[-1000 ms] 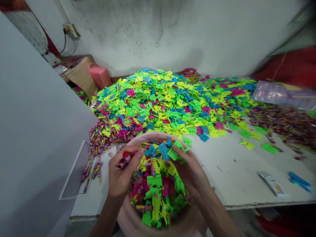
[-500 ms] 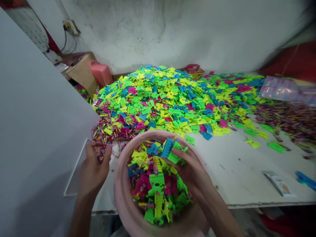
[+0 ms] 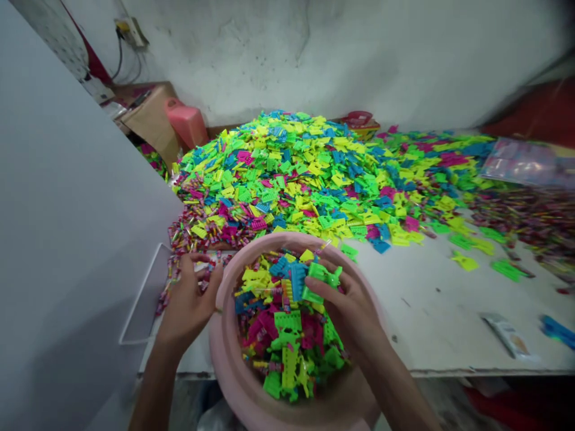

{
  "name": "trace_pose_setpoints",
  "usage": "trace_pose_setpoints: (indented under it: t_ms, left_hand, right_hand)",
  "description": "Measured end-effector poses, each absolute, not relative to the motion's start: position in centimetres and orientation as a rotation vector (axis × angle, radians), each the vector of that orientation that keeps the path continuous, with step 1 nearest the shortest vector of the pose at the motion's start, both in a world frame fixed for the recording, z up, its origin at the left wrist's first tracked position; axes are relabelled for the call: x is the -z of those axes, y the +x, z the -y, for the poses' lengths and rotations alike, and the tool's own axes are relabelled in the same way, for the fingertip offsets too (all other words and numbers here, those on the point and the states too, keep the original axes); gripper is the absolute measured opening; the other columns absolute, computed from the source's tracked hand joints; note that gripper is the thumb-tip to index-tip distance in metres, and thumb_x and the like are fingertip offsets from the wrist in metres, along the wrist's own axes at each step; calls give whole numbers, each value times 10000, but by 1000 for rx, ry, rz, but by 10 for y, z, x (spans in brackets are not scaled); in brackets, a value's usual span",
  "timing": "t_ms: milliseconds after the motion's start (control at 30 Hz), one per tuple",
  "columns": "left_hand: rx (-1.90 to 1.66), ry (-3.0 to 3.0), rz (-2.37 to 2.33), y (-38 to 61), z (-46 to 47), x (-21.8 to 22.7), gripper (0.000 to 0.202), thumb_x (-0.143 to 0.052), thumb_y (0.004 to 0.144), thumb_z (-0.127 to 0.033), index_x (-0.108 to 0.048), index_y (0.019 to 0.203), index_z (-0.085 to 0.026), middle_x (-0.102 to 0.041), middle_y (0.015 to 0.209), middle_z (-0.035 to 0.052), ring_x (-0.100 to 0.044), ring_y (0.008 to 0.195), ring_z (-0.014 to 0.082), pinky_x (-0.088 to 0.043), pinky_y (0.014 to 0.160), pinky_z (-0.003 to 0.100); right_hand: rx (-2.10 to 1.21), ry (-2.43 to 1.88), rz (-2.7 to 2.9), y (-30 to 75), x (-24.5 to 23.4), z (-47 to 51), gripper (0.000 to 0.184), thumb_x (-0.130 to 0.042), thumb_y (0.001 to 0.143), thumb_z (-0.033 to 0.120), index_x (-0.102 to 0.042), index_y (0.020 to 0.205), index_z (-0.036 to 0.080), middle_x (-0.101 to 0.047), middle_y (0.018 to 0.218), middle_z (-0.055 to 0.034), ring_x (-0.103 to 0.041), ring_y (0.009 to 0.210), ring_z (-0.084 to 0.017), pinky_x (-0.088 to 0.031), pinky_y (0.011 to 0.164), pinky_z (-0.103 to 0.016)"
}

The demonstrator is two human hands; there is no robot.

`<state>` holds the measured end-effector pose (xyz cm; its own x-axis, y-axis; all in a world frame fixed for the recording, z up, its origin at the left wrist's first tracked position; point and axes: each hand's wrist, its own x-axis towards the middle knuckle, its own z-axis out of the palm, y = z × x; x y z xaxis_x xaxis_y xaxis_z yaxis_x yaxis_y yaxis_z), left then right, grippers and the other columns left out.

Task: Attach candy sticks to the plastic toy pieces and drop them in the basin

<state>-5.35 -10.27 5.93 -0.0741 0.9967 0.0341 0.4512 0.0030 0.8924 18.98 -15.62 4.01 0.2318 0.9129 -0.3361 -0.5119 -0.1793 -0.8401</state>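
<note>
A pink bowl [image 3: 233, 383] sits in front of me, full of small green, yellow, blue and pink plastic comb-shaped pieces. My right hand [image 3: 350, 311] is inside it, fingers closed on a green plastic piece [image 3: 320, 280]. My left hand [image 3: 188, 302] lies on the table just left of the bowl, fingers curled among the small wrapped candy sticks [image 3: 179, 239]; what it grips is too small to name. Beyond the bowl a big heap of coloured plastic pieces [image 3: 309, 173] covers the white table [image 3: 431, 311].
A grey panel [image 3: 67, 209] walls off the left side. A cardboard box [image 3: 150, 123] and a pink container [image 3: 186, 123] stand at the back left. More candy sticks [image 3: 525, 221] lie at the right, with a small sachet [image 3: 507, 338] and a blue piece [image 3: 557, 330] near the table edge.
My left hand left the bowl, went out to the candy sticks on the table, then drew back a little toward the bowl. My right hand stayed in the bowl, holding plastic pieces.
</note>
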Motion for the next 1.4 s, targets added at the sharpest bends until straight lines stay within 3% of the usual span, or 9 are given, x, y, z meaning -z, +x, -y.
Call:
trace_pose_setpoints:
  t_ms: [100, 200, 300, 467, 567, 700, 1067, 1200, 1400]
  left_hand:
    - [-1023, 1607, -1410, -37, 108, -60, 216, -731, 823, -342, -618, 993, -270, -610, 632, -32, -580, 570, 186, -387, 538, 212]
    - [-962, 1783, -1578, -25, 105, -60, 102, -720, 835, -327, -735, 915, -265, -681, 694, 15, -606, 633, 208, -371, 594, 232]
    - [-958, 1833, -1702, -18, 101, -63, 130, -708, 848, -336, -784, 932, -273, -747, 803, 50, -669, 734, 253, -410, 665, 265]
    - [-924, 1713, -1164, -7, 111, -74, 219, -610, 944, -331, -785, 1056, -262, -760, 1099, 66, -675, 1082, 272, -467, 961, 318]
    - [-959, 1541, -1057, 0, 121, -75, 236, -622, 948, -323, -734, 1142, -250, -730, 1147, 82, -668, 1036, 245, -501, 888, 293]
    - [-1027, 1399, -1031, 5, 125, -72, 141, -671, 923, -318, -714, 1007, -213, -720, 951, 78, -663, 844, 194, -491, 696, 230]
    - [-1011, 1680, -1125, 5, 124, -66, 129, -595, 979, -326, -636, 1007, -207, -687, 920, 24, -658, 855, 163, -491, 773, 251]
    - [-994, 1807, -1134, -2, 124, -64, 112, -568, 999, -314, -624, 1044, -229, -661, 866, -8, -641, 787, 135, -478, 734, 224]
    - [-907, 2039, -1100, -28, 121, -74, 98, -545, 1005, -265, -616, 1045, -210, -675, 920, 15, -655, 838, 142, -478, 752, 213]
  right_hand:
    - [-1337, -1188, 532, 189, -37, 158, 440, -922, 666, 336, -765, 1071, 266, -788, 1001, -15, -718, 913, -241, -545, 830, -338]
    - [-1298, -1200, 576, 189, -37, 160, 443, -910, 686, 356, -762, 1095, 274, -786, 1053, -23, -715, 972, -257, -546, 839, -339]
    - [-1319, -1205, 578, 188, -38, 161, 464, -903, 698, 369, -755, 1128, 275, -783, 1087, -28, -709, 1010, -264, -548, 849, -339]
    - [-1337, -1204, 634, 182, -42, 162, 371, -898, 706, 382, -781, 1038, 267, -791, 1031, -22, -713, 986, -259, -554, 825, -324]
    - [-1314, -1233, 679, 179, -46, 161, 324, -899, 695, 399, -792, 976, 279, -792, 940, -7, -718, 903, -242, -563, 778, -317]
    - [-1256, -1280, 735, 179, -52, 162, 299, -891, 693, 410, -801, 944, 276, -790, 931, -11, -718, 891, -245, -575, 774, -325]
    - [-1134, -1335, 945, 181, -63, 165, 251, -812, 769, 402, -773, 949, 232, -789, 927, -23, -732, 879, -241, -599, 762, -321]
    - [-1142, -1297, 964, 177, -64, 163, 230, -796, 790, 397, -760, 954, 240, -782, 911, -6, -725, 860, -222, -586, 759, -303]
    - [-1222, -1275, 969, 158, -58, 164, 283, -782, 818, 441, -739, 1000, 228, -759, 871, -8, -705, 827, -220, -556, 739, -309]
